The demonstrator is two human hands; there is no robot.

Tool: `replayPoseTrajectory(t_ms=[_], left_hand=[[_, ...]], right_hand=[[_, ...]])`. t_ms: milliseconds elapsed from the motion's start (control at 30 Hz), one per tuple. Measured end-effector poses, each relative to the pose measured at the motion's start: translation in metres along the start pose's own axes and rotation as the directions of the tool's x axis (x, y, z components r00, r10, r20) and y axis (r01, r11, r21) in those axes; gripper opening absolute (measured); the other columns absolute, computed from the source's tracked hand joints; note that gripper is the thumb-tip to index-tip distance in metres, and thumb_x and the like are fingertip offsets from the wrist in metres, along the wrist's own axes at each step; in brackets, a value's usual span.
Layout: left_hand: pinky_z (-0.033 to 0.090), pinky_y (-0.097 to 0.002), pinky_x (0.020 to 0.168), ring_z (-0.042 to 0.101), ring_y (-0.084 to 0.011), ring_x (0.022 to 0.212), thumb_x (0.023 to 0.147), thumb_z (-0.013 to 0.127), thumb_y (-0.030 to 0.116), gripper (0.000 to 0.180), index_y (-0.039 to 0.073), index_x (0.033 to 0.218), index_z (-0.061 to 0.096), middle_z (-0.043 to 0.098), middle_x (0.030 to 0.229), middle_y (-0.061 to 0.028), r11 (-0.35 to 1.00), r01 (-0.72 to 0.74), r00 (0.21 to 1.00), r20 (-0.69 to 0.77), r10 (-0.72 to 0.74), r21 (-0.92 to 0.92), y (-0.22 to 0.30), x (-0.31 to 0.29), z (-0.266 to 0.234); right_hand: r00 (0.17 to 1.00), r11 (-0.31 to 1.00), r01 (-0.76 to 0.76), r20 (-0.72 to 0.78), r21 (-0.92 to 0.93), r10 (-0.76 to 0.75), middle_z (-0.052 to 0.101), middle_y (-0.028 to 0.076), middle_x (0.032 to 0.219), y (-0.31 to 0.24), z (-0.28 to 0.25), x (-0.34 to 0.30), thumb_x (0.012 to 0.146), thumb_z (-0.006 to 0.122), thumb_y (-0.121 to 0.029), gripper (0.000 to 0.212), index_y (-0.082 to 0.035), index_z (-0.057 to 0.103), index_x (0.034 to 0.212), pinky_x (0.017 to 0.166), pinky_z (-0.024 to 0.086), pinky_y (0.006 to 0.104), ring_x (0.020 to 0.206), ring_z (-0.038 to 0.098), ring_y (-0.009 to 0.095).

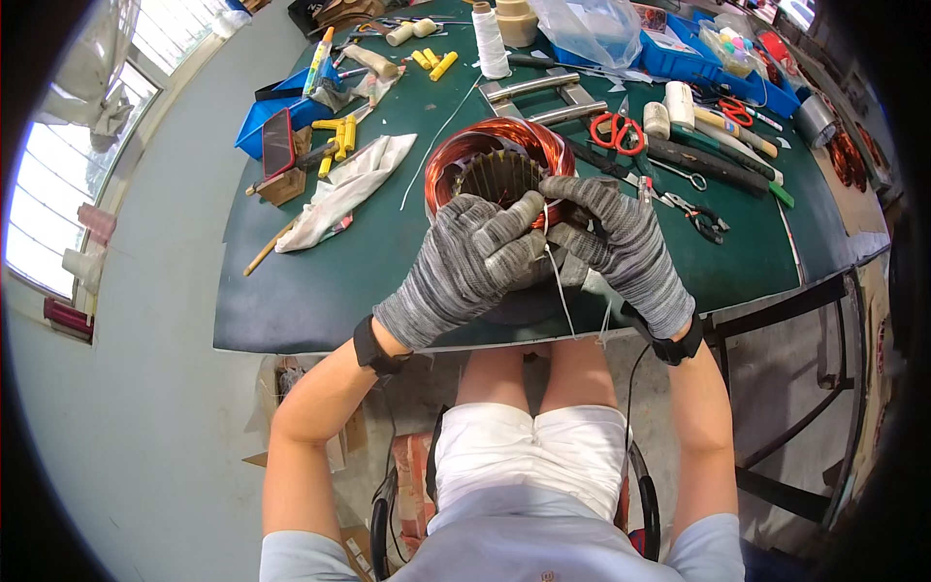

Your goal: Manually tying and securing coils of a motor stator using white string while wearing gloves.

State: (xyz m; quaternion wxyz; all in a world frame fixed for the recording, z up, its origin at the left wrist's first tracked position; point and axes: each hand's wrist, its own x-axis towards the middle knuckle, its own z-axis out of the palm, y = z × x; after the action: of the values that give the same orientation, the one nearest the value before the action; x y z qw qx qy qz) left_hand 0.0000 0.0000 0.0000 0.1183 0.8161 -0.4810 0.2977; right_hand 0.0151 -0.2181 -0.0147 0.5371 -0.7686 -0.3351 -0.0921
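Note:
A motor stator (497, 175) with copper-coloured wire windings stands near the table's front edge. My left hand (467, 250), in a grey knitted glove, lies over the stator's near left rim, its fingers closed against the winding. At the near right rim, my right hand (621, 242) in a matching glove pinches a white cord (558, 276) between thumb and forefinger. The cord's tail hangs down toward the table edge. Both sets of fingertips nearly meet there and hide part of the winding.
Right of the stator lie red-handled scissors (618, 134), pliers (700, 215) and several rods. A white thread spool (491, 44) and a metal frame (543, 95) stand behind. To the left are a white cloth (344, 194), a phone (278, 144) and a blue bin (254, 126).

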Motion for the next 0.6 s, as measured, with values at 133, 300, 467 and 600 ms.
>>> replayPoseTrajectory(t_ms=[133, 300, 467, 600], left_hand=[[0.044, -0.0409, 0.088, 0.055, -0.0318, 0.104, 0.072, 0.068, 0.010, 0.044, 0.006, 0.114, 0.053, 0.053, 0.118, -0.0172, 0.977, 0.161, 0.984, -0.058, -0.171, -0.139, 0.004, 0.006, -0.004], [0.043, -0.0431, 0.088, 0.052, -0.0343, 0.105, 0.075, 0.062, 0.006, 0.026, 0.001, 0.100, 0.054, 0.055, 0.112, -0.0169, 0.978, 0.090, 0.995, 0.031, -0.097, 0.188, 0.016, 0.017, -0.006], [0.039, -0.0478, 0.088, 0.052, -0.0350, 0.101, 0.075, 0.061, 0.016, 0.030, 0.001, 0.101, 0.056, 0.056, 0.106, -0.0174, 0.820, 0.469, 0.860, 0.044, -0.509, 0.327, 0.034, 0.028, 0.017], [0.039, -0.0475, 0.088, 0.052, -0.0350, 0.100, 0.077, 0.059, 0.018, 0.036, 0.001, 0.109, 0.055, 0.054, 0.108, -0.0191, 0.867, 0.329, 0.941, -0.053, -0.334, 0.375, 0.030, 0.023, 0.026]], right_hand=[[0.992, 0.980, 0.114, -0.027, -0.161, -0.119, 0.063, 0.011, 0.110, 0.004, 0.003, 0.003, 0.083, 0.064, -0.015, 0.037, -0.010, 0.057, 0.119, 0.081, 0.051, 0.0338, 0.097, 0.063, 0.027], [0.979, 0.952, 0.178, -0.055, -0.249, -0.197, 0.063, 0.010, 0.107, 0.015, 0.004, 0.002, 0.082, 0.064, -0.016, 0.038, -0.011, 0.057, 0.119, 0.080, 0.051, 0.0336, 0.094, 0.063, 0.028], [0.959, 0.988, 0.054, -0.268, -0.144, -0.092, 0.063, 0.009, 0.094, 0.010, 0.013, -0.010, 0.085, 0.062, -0.015, 0.030, -0.011, 0.058, 0.114, 0.071, 0.050, 0.0307, 0.080, 0.062, 0.022], [0.898, 0.797, -0.269, -0.158, 0.541, 0.411, 0.057, 0.001, 0.083, -0.002, 0.047, -0.060, 0.089, 0.061, -0.022, 0.027, -0.002, 0.055, 0.106, 0.068, 0.045, 0.0245, 0.076, 0.051, 0.010]])
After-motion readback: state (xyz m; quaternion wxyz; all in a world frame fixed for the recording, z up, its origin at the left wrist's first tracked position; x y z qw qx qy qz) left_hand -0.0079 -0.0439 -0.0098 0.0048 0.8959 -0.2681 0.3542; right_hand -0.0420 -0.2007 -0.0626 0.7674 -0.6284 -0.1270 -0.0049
